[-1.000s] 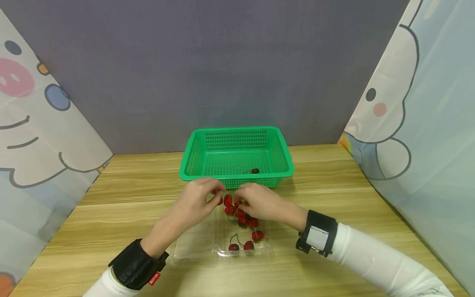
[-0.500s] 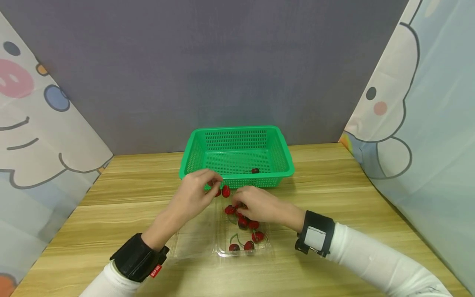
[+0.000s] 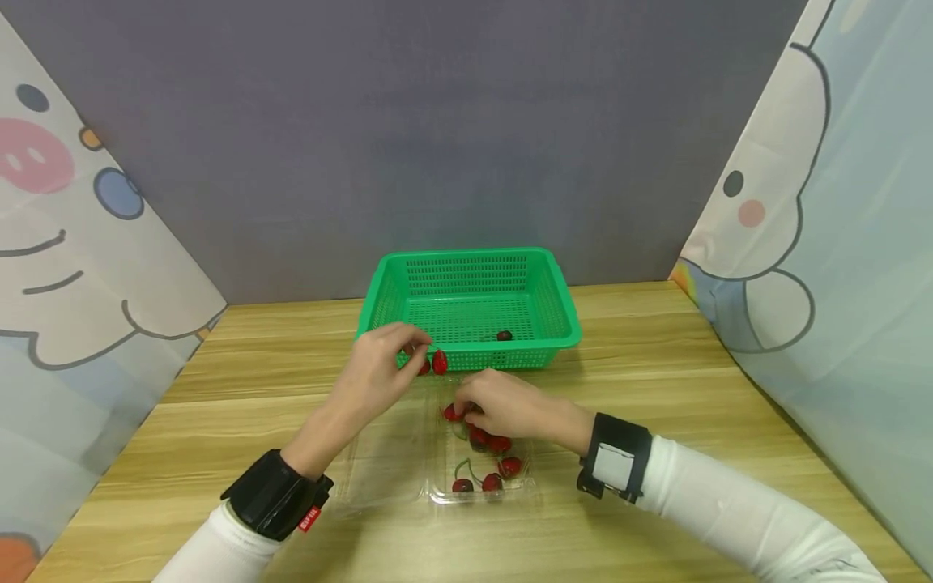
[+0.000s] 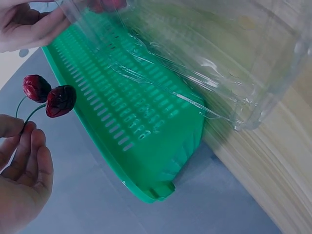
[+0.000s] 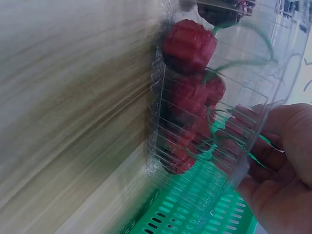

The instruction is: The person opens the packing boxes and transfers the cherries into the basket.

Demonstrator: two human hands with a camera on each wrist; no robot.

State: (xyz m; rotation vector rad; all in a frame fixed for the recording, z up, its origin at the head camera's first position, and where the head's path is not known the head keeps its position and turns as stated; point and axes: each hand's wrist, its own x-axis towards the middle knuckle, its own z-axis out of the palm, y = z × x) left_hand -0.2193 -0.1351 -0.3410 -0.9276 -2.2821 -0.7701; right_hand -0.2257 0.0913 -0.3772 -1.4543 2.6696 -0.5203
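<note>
Pinching the thin green stems point(image 4: 32, 114), the left hand point(image 3: 379, 358) suspends two glossy dark-red cherries point(image 4: 61, 101) just before the near wall of the green perforated plastic basket point(image 3: 466, 277), presumably sparing the fruit from pressure. The right hand point(image 3: 503, 405) bends over the clear plastic box point(image 3: 466, 498), whose walls confine the loose red cherries point(image 3: 500, 444); its grip cannot be determined.

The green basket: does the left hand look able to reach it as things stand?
Probably yes: the left hand, holding two cherries, appears close to the green basket, and nothing visible blocks its way.
</note>
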